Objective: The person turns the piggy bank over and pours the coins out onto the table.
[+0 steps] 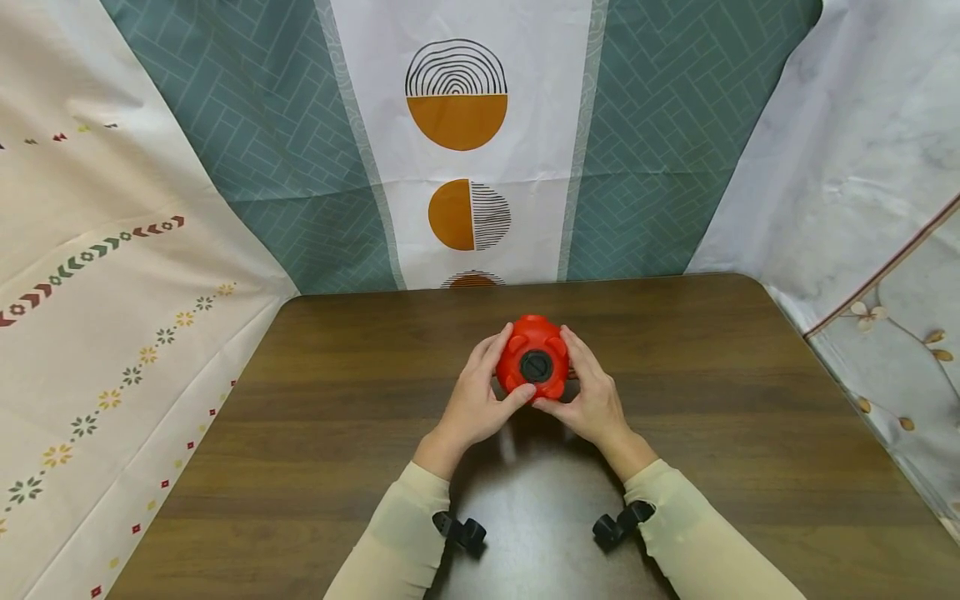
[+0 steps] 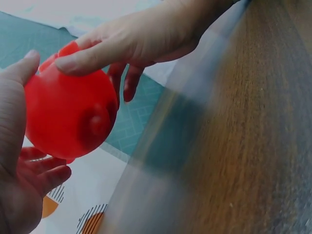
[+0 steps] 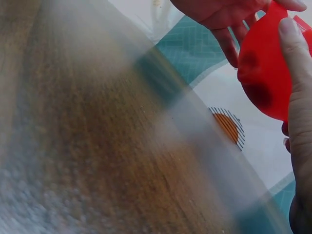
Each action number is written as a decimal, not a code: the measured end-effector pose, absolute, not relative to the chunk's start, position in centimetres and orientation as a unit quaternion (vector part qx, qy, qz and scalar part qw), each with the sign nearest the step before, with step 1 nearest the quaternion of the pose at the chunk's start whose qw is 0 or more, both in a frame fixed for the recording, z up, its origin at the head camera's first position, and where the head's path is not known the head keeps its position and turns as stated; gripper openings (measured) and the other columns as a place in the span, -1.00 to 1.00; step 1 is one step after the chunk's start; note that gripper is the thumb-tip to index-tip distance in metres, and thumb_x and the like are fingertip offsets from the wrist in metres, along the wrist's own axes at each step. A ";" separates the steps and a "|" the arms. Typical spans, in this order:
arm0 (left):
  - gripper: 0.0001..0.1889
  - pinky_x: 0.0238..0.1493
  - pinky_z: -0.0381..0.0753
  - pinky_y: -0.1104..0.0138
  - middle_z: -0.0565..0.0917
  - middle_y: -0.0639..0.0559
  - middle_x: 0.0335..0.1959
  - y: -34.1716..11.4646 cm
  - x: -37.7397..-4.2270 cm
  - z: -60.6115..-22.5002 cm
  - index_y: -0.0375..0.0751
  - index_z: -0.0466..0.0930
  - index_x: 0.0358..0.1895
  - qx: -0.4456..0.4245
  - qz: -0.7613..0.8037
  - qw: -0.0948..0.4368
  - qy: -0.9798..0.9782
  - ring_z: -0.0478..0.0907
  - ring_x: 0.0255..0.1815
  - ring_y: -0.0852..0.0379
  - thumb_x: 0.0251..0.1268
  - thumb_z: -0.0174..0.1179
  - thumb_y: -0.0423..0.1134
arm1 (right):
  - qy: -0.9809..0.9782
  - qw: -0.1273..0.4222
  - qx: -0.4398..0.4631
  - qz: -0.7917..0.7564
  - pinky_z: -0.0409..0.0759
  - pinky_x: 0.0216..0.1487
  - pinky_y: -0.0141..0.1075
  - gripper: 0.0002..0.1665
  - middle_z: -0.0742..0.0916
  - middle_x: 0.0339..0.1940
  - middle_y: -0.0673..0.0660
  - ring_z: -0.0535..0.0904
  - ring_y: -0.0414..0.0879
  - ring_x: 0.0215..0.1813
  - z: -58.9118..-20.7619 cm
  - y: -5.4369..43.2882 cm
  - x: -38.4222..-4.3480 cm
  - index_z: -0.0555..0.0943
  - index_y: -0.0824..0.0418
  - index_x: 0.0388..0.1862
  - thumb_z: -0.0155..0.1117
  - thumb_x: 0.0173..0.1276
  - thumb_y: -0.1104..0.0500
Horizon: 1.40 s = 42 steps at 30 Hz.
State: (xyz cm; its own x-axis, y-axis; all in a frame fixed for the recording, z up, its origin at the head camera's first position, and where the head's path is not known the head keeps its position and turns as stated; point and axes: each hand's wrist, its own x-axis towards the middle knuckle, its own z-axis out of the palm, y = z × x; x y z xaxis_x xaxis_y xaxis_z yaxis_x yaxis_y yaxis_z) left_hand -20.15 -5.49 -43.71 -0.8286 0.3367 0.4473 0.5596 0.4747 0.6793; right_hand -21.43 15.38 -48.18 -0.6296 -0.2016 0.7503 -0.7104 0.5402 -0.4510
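Both hands hold a red piggy bank (image 1: pixel 534 342) between them, raised above the table's far half. Its underside faces up in the head view, with stubby feet around a dark round stopper (image 1: pixel 536 366). My left hand (image 1: pixel 474 398) grips the left side, thumb across the near edge. On the other side, my right hand (image 1: pixel 596 400) grips it, its thumb along the near edge and fingers up the side. In the left wrist view, the smooth red body (image 2: pixel 66 114) shows a small rounded bump. The right wrist view shows part of the body (image 3: pixel 265 73) between both hands.
A brown wood-grain table (image 1: pixel 360 483) lies below the hands. Patterned cloths hang around it: a green and white one (image 1: pixel 645 125) behind, a cream one (image 1: pixel 112 275) at left, a pale one (image 1: pixel 847 150) at right. Each sleeve carries a black wrist mount (image 1: pixel 461 532).
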 end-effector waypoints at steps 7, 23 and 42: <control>-0.05 0.20 0.47 0.07 0.21 0.09 0.41 -5.9 -20.3 -43.7 0.23 -0.08 0.54 -0.275 -0.423 0.108 -0.857 0.30 0.33 0.13 0.13 0.28 0.18 | -0.815 0.328 0.276 0.389 0.66 -0.10 -0.12 0.16 0.40 0.42 0.14 0.54 0.05 0.17 -48.0 15.4 -21.3 0.21 0.18 0.49 0.17 0.11 -0.50; 0.01 0.23 0.45 0.19 0.11 0.11 0.48 -5.9 -20.7 -43.8 0.15 -0.10 0.55 -0.315 -0.469 0.085 -0.821 0.24 0.37 0.12 0.10 0.38 -0.05 | -0.806 0.372 0.277 0.369 0.62 -0.06 -0.08 0.12 0.43 0.40 0.13 0.48 0.03 0.28 -47.9 15.2 -21.2 0.29 0.22 0.45 0.04 0.16 -0.55; -0.13 0.16 0.52 0.14 0.18 -0.16 0.42 -5.7 -18.9 -41.1 -0.21 0.12 0.46 -0.302 -0.538 0.066 -0.784 0.31 0.31 -0.07 0.06 0.38 -0.36 | -0.802 0.360 0.298 0.372 0.44 0.21 -0.08 0.10 0.46 0.38 0.14 0.47 0.08 0.22 -48.1 15.1 -21.4 0.29 0.24 0.44 0.11 0.17 -0.50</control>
